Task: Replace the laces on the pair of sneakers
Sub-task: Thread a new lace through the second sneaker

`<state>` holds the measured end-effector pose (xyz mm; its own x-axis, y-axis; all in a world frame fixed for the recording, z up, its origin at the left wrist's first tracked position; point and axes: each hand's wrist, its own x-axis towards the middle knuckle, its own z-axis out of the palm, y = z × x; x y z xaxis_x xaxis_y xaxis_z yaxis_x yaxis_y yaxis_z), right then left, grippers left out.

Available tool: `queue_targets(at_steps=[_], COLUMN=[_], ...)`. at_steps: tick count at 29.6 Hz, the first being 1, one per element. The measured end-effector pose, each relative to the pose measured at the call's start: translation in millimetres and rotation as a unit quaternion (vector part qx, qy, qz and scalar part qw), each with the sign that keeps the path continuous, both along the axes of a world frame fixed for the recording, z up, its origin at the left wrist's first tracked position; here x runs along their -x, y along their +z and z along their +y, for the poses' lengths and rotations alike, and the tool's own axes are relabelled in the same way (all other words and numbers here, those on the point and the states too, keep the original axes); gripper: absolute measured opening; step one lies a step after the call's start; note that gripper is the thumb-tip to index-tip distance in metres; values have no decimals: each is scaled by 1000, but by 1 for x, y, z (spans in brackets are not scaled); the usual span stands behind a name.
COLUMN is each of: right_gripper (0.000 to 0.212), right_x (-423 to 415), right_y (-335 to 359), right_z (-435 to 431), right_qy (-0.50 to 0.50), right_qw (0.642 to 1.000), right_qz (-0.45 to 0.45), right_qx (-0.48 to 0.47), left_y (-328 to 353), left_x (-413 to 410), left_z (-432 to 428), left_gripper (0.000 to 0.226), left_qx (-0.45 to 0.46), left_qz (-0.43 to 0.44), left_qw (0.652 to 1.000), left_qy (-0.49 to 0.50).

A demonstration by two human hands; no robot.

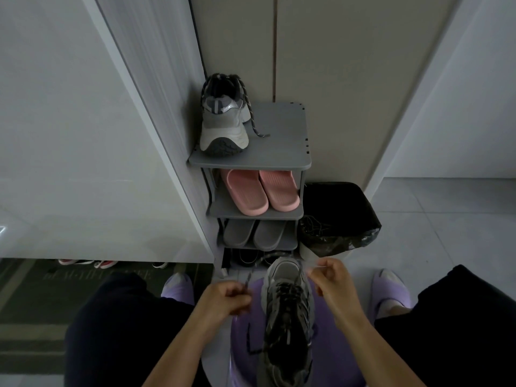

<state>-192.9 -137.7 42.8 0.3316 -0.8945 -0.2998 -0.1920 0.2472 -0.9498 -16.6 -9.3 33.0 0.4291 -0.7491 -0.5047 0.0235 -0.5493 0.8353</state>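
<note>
A grey sneaker (287, 314) lies toe-away on a purple stool (321, 308) between my knees, threaded with a dark speckled lace. My left hand (226, 300) grips one lace end just left of the shoe. My right hand (329, 277) pinches the other lace end at the shoe's right side near the toe. The second grey sneaker (223, 121) stands on the top of a grey shoe rack (279, 155), heel toward me, its speckled lace (252, 118) hanging loose onto the shelf.
Pink slippers (259, 191) and grey slippers (252, 233) fill the rack's lower shelves. A bin lined with a black bag (340, 219), holding dark laces, stands right of the rack. White cabinet doors rise at left; tiled floor spreads to the right.
</note>
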Motion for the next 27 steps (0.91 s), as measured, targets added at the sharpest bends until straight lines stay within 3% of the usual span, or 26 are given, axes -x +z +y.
queue_targets(at_steps=[3, 5, 7, 16, 22, 27], right_gripper=[18, 8, 14, 20, 10, 8], right_x=[3, 2, 1, -5, -8, -9], right_y=[-6, -13, -19, -28, -33, -35], right_z=[12, 24, 32, 38, 40, 39], right_qy=[151, 249, 266, 235, 237, 215], right_qw=[979, 937, 913, 924, 940, 948], right_qz=[105, 207, 257, 250, 213, 208], right_qx=[85, 132, 171, 168, 123, 112], left_y=[9, 7, 2, 1, -2, -4], left_x=[20, 31, 41, 52, 55, 62], left_z=[-13, -18, -19, -21, -21, -20], left_gripper=[17, 19, 24, 30, 36, 25], left_qx=[68, 83, 85, 95, 96, 93], left_qz=[88, 68, 40, -39, -144, -78], left_qw=[988, 986, 986, 989, 984, 989], left_qy=[111, 128, 138, 104, 40, 82])
